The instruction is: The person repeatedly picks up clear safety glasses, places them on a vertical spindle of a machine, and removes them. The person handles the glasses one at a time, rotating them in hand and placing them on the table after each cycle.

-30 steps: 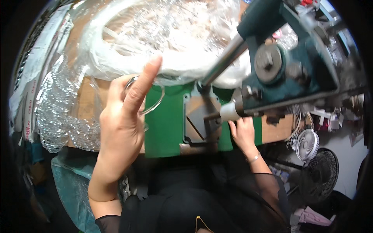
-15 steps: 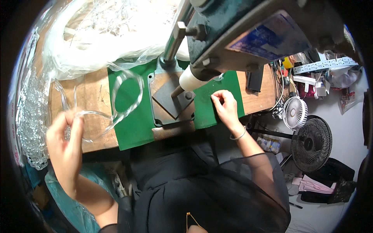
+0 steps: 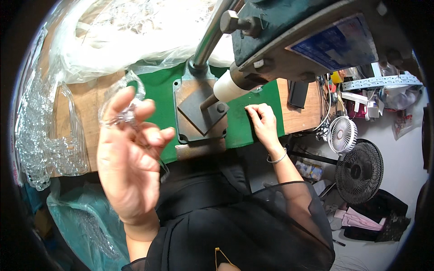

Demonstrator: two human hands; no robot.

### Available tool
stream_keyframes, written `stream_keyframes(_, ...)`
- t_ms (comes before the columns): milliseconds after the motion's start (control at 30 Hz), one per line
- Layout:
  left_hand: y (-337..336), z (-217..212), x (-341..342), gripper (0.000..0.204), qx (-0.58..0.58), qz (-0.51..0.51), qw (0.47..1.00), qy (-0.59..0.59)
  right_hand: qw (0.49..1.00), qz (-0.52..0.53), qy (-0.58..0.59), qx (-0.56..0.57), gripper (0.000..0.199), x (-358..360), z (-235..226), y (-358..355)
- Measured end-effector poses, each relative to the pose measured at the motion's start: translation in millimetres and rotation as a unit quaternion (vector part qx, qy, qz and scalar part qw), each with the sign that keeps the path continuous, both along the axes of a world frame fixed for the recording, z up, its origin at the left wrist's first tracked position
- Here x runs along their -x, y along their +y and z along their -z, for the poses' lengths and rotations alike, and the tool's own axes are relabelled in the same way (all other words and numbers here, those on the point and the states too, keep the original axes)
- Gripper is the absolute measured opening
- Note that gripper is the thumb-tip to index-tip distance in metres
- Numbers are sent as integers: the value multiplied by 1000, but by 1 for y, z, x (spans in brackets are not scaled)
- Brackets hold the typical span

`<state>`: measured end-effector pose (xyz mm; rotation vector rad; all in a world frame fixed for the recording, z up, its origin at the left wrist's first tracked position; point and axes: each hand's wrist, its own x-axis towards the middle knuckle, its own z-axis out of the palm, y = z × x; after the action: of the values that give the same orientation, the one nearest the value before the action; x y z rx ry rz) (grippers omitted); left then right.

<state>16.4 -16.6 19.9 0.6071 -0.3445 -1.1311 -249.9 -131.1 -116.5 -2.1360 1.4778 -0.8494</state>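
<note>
My left hand (image 3: 129, 167) is raised palm up over the left front edge of the table, fingers curled. A shiny clear plastic strand (image 3: 129, 118) is looped round and between those fingers, its tail hanging by the thumb. My right hand (image 3: 264, 124) rests on the green mat (image 3: 242, 133), thumb and forefinger pressed together; anything between them is too small to make out. Between the hands stands a bench press (image 3: 266, 49) with a white collar (image 3: 226, 88) and a rod reaching down to a dark square plate (image 3: 194, 113) on its metal base.
Bundles of clear strands (image 3: 34, 140) lie along the table's left side. A translucent bag (image 3: 68, 63) with more strands fills the back. Toward the right are a dark phone (image 3: 297, 94), cables, a white fan (image 3: 342, 134) and a black fan (image 3: 359, 171). A teal bag (image 3: 90, 226) hangs below left.
My left hand has moved right and turned palm up, the strand now bunched about its fingers instead of stretched out over the mat. My right hand has stayed put. The view has shifted slightly.
</note>
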Motion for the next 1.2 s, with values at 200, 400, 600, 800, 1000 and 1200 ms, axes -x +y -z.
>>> stream_keyframes(200, 6, 12, 29, 49, -20, 90, 968, -232, 999, -4, 43, 22, 10, -7, 3, -2)
stream_keyframes(400, 13, 20, 36, 69, -58, 185, 949, -247, 986, -45, -105, -124, 10, -26, -74, 5)
stream_keyframes(600, 16, 18, 32, 75, -107, 304, 947, -3, 912, -393, -115, -19, 12, -80, -148, 29)
stream_keyframes(800, 20, 20, 25, 66, -93, 315, 945, -5, 900, -416, -124, -26, 13, -90, -141, 26)
stream_keyframes(1000, 18, 17, 25, 66, -115, 341, 932, 39, 897, -398, -180, -72, 14, -87, -136, 28)
stream_keyframes(1200, 19, 22, 27, 70, -93, 330, 939, 7, 888, -396, -205, -109, 14, -85, -130, 26)
